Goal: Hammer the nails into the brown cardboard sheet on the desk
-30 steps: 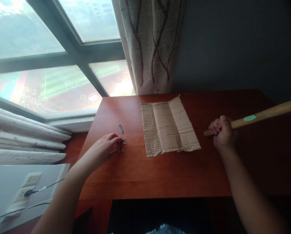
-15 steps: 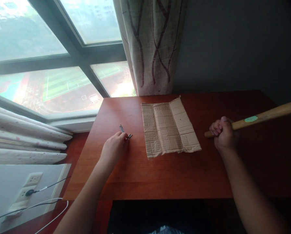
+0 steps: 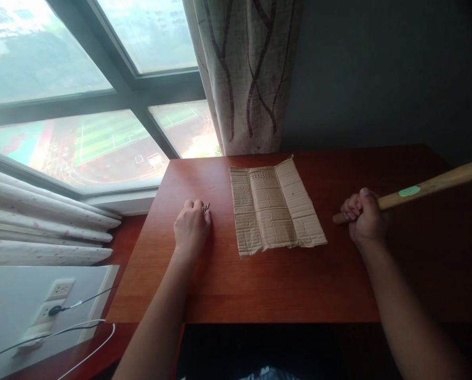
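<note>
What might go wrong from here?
1. The nails poke out beside the left hand; its grip on them is hidden, so one might slip or prick.
2. The right hand grips the wooden handle near one end; the other is out of frame, so it could knock something unseen.
3. Neither hand steadies the cardboard; it may slide.
</note>
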`<state>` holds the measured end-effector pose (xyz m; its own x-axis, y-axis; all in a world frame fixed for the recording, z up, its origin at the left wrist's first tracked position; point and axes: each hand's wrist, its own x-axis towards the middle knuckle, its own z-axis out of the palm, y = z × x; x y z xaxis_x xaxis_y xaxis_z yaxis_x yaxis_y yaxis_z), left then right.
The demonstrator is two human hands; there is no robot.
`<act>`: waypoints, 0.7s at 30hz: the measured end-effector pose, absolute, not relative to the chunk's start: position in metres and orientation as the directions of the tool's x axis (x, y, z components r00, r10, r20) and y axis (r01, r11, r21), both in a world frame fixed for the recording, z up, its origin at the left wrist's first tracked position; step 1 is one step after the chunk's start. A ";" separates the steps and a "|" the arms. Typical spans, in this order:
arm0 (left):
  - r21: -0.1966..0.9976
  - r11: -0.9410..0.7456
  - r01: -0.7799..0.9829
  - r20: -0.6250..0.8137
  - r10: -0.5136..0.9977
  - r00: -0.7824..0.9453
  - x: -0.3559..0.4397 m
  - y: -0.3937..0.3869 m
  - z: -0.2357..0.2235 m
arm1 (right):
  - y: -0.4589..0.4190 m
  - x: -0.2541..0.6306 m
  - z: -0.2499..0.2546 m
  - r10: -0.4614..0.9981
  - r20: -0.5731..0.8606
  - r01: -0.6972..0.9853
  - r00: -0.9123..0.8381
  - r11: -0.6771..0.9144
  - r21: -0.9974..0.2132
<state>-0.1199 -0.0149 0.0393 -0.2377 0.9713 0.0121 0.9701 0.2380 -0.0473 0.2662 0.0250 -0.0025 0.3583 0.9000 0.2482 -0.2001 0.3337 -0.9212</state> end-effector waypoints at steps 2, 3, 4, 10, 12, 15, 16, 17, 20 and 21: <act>-0.065 0.283 0.957 0.045 0.959 -0.281 -0.121 -0.014 0.038 | 0.025 0.266 -0.003 0.899 0.246 -0.203 0.362 0.334 -0.920; -0.068 0.304 0.950 0.052 0.952 -0.301 -0.122 -0.014 0.038 | 0.025 0.266 -0.003 0.899 0.245 -0.204 0.364 0.334 -0.920; -0.067 0.320 0.945 0.052 0.947 -0.317 -0.123 -0.013 0.037 | 0.026 0.266 -0.003 0.899 0.243 -0.206 0.365 0.333 -0.920; -0.060 0.275 0.960 -0.004 0.961 -0.275 -0.127 0.000 0.037 | 0.025 0.266 -0.002 0.899 0.245 -0.203 0.364 0.333 -0.921; -0.051 0.231 0.972 -0.025 0.972 -0.232 -0.128 0.004 0.038 | 0.024 0.265 -0.001 0.897 0.256 -0.194 0.361 0.341 -0.920; -0.009 0.182 0.983 -0.015 0.983 -0.182 -0.130 0.006 0.038 | 0.024 0.265 -0.001 0.900 0.261 -0.182 0.349 0.339 -0.923; 0.009 0.170 0.985 -0.004 0.985 -0.170 -0.132 0.006 0.037 | 0.024 0.264 -0.001 0.901 0.262 -0.180 0.347 0.338 -0.924; 0.029 0.158 0.987 0.006 0.987 -0.158 -0.134 0.005 0.037 | 0.024 0.264 -0.001 0.901 0.262 -0.178 0.346 0.337 -0.925; 0.122 0.093 0.988 0.040 0.994 -0.098 -0.141 -0.001 0.033 | 0.024 0.264 -0.001 0.899 0.263 -0.175 0.351 0.339 -0.924; 0.163 0.055 0.985 0.050 0.997 -0.064 -0.144 -0.003 0.031 | 0.024 0.263 0.000 0.898 0.262 -0.175 0.353 0.339 -0.924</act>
